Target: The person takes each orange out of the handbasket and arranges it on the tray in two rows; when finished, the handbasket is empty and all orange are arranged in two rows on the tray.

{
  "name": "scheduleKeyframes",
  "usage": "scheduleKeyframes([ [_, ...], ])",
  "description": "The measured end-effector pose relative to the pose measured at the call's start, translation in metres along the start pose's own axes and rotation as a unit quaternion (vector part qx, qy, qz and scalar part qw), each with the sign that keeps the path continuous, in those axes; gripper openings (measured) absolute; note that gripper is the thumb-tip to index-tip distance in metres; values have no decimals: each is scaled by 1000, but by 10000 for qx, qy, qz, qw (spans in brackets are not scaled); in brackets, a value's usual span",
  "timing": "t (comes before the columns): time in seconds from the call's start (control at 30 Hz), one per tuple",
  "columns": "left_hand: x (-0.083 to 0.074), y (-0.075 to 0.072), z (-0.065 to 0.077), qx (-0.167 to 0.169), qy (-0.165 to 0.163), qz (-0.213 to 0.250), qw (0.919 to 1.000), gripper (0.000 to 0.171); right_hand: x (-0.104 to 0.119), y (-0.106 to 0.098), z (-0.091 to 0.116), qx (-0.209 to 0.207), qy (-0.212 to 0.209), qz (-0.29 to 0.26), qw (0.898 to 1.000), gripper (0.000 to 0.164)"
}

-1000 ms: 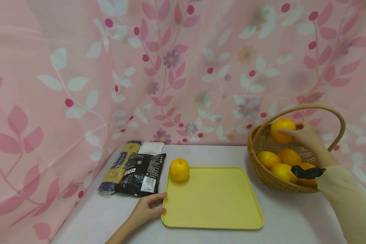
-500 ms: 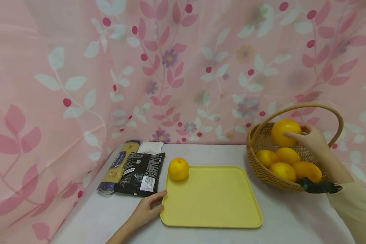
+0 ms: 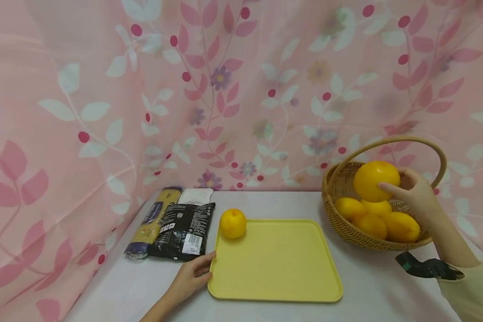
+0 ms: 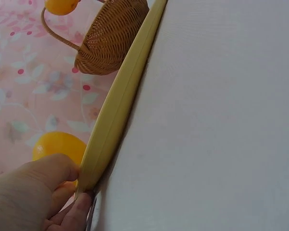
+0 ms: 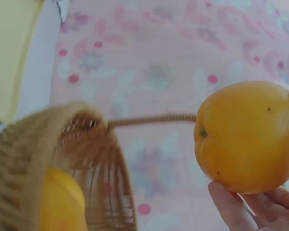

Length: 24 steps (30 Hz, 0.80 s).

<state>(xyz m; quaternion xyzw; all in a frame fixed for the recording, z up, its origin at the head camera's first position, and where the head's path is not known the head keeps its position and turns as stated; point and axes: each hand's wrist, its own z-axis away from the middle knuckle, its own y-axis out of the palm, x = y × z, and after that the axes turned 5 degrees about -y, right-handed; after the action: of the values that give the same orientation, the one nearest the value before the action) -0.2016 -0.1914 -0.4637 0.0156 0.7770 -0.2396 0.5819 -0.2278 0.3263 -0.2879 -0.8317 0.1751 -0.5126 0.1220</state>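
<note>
My right hand [image 3: 417,197] grips a large orange [image 3: 375,181] above the mouth of a wicker basket [image 3: 334,219]. In the right wrist view, the fingers wrap the orange [image 5: 247,137] from below and the side, and its green stem end faces left. Several yellow-orange fruits [image 3: 400,227] lie inside the basket. My left hand [image 3: 189,275] holds the left edge of a yellow tray [image 3: 273,264], thumb and fingertips at its rim; the left wrist view shows the hand [image 4: 43,187] at the tray's side [image 4: 118,110]. Another orange [image 3: 232,223] sits in the tray's back left corner.
Left of the tray lie a black plastic packet [image 3: 185,228], a long yellow and purple packet [image 3: 154,219] and a white packet [image 3: 195,196]. The basket's tall handle [image 3: 410,139] arches over it. A floral curtain [image 3: 265,89] hangs behind the white table [image 3: 281,201].
The right hand has drawn the orange toward the basket's front and nearer the camera, over the other fruits. The left hand stays at the tray's edge; the head view has shifted slightly.
</note>
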Motion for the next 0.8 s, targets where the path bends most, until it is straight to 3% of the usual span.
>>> scheduleKeyframes([
  [0.1, -1, -1, 2, -139, 2, -153, 9998, 45, 9, 9, 3, 217, -375, -405, 9982, 29],
  [0.27, -2, -3, 4, -185, -195, -190, 9995, 44, 21, 35, 3, 423, -722, -524, 9951, 33],
  [0.47, -2, -1, 5, -170, -349, -21, 9992, 44, 29, 75, -2, 698, -725, -317, 9944, 40],
  [0.8, -2, 1, 2, -383, -128, 111, 9991, 40, 15, 145, -15, 1054, -516, -624, 9911, 52],
])
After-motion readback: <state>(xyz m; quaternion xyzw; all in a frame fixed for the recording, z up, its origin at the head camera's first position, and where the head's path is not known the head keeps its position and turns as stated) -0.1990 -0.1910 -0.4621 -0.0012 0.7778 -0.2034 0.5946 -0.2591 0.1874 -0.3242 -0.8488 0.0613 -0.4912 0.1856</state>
